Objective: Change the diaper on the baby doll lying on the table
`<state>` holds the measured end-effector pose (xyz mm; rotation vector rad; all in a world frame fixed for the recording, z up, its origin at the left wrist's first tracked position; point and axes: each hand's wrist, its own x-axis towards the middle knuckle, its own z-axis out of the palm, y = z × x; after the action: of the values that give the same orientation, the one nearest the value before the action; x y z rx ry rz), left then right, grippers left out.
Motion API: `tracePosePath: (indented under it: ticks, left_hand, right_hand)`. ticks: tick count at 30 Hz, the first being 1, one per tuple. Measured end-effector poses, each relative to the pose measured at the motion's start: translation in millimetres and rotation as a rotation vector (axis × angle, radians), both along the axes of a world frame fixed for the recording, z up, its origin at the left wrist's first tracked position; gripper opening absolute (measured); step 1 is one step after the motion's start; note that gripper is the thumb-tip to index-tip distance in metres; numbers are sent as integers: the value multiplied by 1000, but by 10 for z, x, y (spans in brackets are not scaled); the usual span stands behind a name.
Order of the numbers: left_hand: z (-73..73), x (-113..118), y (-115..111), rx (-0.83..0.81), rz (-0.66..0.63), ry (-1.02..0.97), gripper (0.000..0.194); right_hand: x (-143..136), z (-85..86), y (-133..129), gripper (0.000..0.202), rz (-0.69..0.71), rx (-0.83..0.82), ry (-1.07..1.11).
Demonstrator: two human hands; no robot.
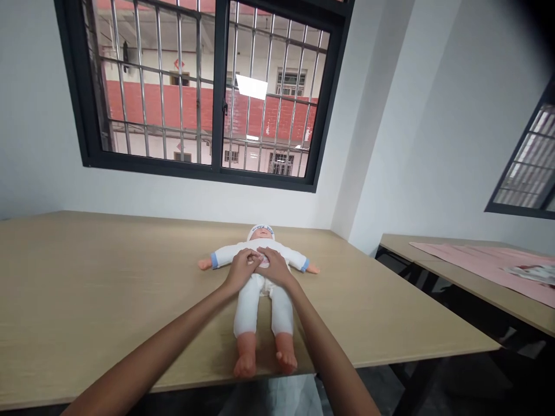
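Note:
A baby doll [245,312] in a white outfit with blue cuffs and a white printed cap lies on its back, arms spread and bare feet towards me. Over its belly my left hand [243,268] has its fingers curled together at the front of the top; whatever they may pinch is hidden. My right hand [276,267] rests beside it on the doll's torso, fingers stretched out over the chest. The fingertips of both hands meet near the middle of the top. Part of a pink print shows between them.
The doll lies on a wooden table [130,271], its feet near the front edge. Behind stands a white wall with a barred window [208,86]. To the right, across a gap, a second table carries a pink cloth [481,266] with a printed patch.

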<state>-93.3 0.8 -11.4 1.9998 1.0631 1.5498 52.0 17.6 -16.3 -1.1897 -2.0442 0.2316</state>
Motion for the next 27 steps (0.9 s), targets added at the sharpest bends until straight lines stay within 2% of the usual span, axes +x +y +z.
tracePosePath:
  ticks: [3,6,8,9,10,13,14,17,20,22,24,27]
  left_hand:
    - [-63,3,-19,147,92,154,26]
    - [-127,-25,-21,187,76,201,32]
    - [-164,-52,-17,194,63,200,32]
    - [-179,-67,-14,197,65,200,32]
    - [-192,-83,-9,199,70,205,31]
    - [-218,-149,32,202,92,234,32]
    - [-223,-181,59,202,99,235,33]
    - [-223,-327,181,195,224,191,33]
    - [-186,-555,317,111,541,183,26]
    - [-130,-737,384,-59,714,191,27]
    - [-59,-921,426,-243,757,191,27]
    - [29,-1149,457,-436,646,199,26]
  right_hand:
    - [32,-50,1,59,19,2,84]
    - [65,-67,20,57,121,-27,266]
    - [108,-61,60,45,182,-25,479]
    - [143,-59,87,38,139,2,585]
    - [190,-62,116,34,34,45,669]
    - [396,-128,191,27,-424,172,750]
    - [476,-170,205,24,-539,191,747]
    - [693,-322,233,28,-748,197,773]
    - [832,-451,282,37,-904,161,830]
    - [894,-508,336,41,-971,108,890]
    - [945,-547,396,44,-1006,55,960]
    - [998,-587,476,42,-994,-1,1063]
